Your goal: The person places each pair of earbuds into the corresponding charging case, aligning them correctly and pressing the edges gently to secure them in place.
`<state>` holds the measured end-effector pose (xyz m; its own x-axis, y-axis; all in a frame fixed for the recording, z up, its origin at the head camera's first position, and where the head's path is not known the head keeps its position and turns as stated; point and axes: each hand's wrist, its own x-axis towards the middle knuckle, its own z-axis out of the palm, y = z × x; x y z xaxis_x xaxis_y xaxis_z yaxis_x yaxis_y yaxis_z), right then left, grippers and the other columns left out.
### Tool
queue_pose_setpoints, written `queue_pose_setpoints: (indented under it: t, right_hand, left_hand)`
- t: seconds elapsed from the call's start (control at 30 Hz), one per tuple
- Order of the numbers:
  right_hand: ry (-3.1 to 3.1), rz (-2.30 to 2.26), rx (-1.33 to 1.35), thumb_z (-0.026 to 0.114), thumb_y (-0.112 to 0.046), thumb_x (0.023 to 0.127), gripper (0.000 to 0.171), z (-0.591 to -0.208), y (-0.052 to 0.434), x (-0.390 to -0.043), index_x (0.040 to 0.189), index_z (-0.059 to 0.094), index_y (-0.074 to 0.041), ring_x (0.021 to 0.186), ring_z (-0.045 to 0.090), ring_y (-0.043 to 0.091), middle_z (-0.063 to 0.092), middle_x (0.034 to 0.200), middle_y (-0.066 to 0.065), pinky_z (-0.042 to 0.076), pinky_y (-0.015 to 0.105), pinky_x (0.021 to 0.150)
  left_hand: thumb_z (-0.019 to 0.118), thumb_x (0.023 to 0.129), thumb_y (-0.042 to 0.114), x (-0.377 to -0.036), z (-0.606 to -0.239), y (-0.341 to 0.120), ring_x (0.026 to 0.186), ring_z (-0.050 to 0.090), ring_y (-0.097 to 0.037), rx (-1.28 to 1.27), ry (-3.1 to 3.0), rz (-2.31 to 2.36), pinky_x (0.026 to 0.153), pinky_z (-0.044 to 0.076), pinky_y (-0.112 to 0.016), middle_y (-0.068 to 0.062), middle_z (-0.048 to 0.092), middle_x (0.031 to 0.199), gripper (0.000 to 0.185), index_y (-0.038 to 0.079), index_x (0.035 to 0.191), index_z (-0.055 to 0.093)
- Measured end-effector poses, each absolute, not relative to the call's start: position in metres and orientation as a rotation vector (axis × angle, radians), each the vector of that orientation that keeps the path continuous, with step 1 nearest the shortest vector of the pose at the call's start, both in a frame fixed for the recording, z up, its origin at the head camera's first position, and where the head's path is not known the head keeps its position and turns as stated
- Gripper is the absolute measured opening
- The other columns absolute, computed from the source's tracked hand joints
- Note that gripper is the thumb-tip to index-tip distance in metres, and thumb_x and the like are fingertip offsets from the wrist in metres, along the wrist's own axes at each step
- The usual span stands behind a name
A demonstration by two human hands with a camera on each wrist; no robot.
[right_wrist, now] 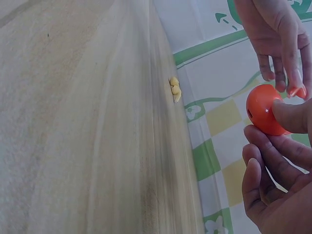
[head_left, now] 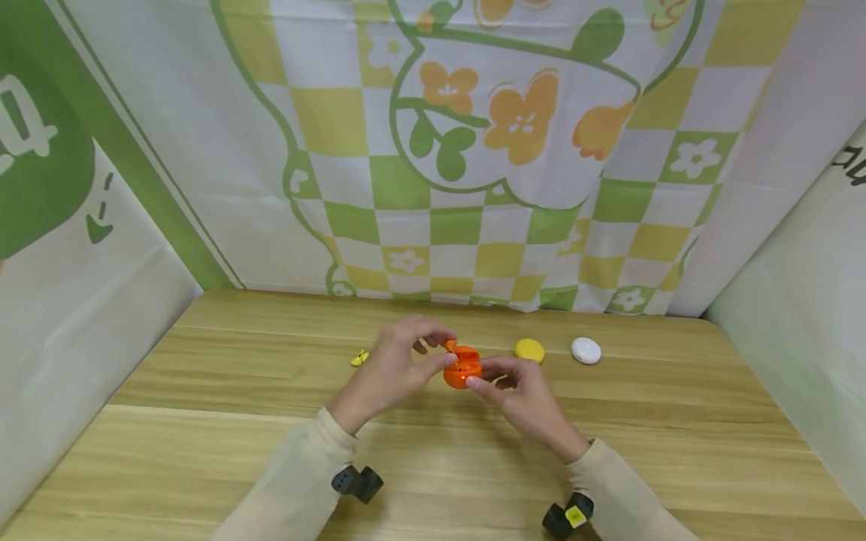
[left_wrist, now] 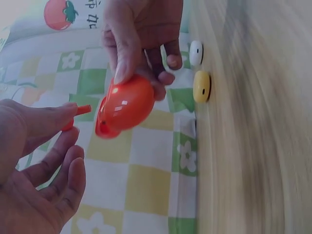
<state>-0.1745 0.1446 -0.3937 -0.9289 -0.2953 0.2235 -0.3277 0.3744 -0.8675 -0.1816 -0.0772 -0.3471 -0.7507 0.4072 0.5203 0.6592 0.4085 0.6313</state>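
My right hand (head_left: 483, 376) grips a round orange earbud case (head_left: 462, 371) just above the wooden table (head_left: 271, 421), thumb on its front and fingers behind it. The lid looks raised in the head view. My left hand (head_left: 436, 352) pinches a small orange earbud (head_left: 449, 346) between thumb and forefinger, right beside the case's top. The left wrist view shows the case (left_wrist: 126, 107) and the earbud (left_wrist: 78, 111) a short gap apart. In the right wrist view the case (right_wrist: 263, 109) sits against my right thumb.
A yellow case (head_left: 529, 349) and a white case (head_left: 585, 350) lie shut on the table to the right of my hands. A small yellow earbud (head_left: 359, 358) lies to the left. A patterned cloth backdrop (head_left: 473, 188) closes the rear and sides.
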Motion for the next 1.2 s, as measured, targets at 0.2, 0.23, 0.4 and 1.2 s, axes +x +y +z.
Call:
queue_pose_setpoints:
  t: [0.2, 0.23, 0.4, 1.2]
  right_hand:
    - [-2.576, 1.637, 0.599, 0.076, -0.015, 0.093, 0.021, -0.3938, 0.1439, -0.1751, 0.112, 0.075, -0.004, 0.088, 0.066, 0.017, 0.074, 0.095, 0.001, 0.054, 0.031, 0.078]
    - [-2.578, 1.636, 0.598, 0.076, -0.014, 0.093, 0.021, -0.3941, 0.1439, -0.1754, 0.111, 0.076, -0.005, 0.088, 0.066, 0.017, 0.073, 0.095, 0.001, 0.054, 0.031, 0.078]
    - [-2.57, 1.647, 0.618, 0.077, -0.015, 0.093, 0.022, -0.3946, 0.1441, -0.1758, 0.112, 0.075, -0.005, 0.089, 0.066, 0.018, 0.074, 0.096, 0.002, 0.054, 0.031, 0.078]
    - [-2.57, 1.623, 0.67, 0.076, -0.016, 0.093, 0.022, -0.3936, 0.143, -0.176, 0.113, 0.076, -0.006, 0.088, 0.066, 0.017, 0.074, 0.097, 0.001, 0.055, 0.032, 0.079]
  left_hand:
    - [0.079, 0.089, 0.009, -0.18, -0.3478, -0.0706, 0.097, 0.064, -0.02, -1.001, -2.428, -1.173, 0.081, 0.054, -0.038, -0.005, 0.072, 0.108, 0.026, 0.004, 0.114, 0.074]
    - [0.079, 0.089, 0.009, -0.1799, -0.348, -0.07, 0.098, 0.064, -0.019, -1.004, -2.433, -1.154, 0.082, 0.054, -0.039, -0.005, 0.072, 0.108, 0.026, 0.005, 0.114, 0.074]
    - [0.079, 0.089, 0.009, -0.1801, -0.3494, -0.0682, 0.102, 0.063, -0.021, -1.013, -2.455, -1.088, 0.087, 0.052, -0.043, -0.004, 0.071, 0.108, 0.025, 0.006, 0.113, 0.074]
    - [0.079, 0.091, 0.014, -0.1785, -0.349, -0.0687, 0.098, 0.052, -0.019, -0.987, -2.55, -0.912, 0.084, 0.046, -0.037, -0.001, 0.058, 0.103, 0.024, 0.013, 0.114, 0.078]
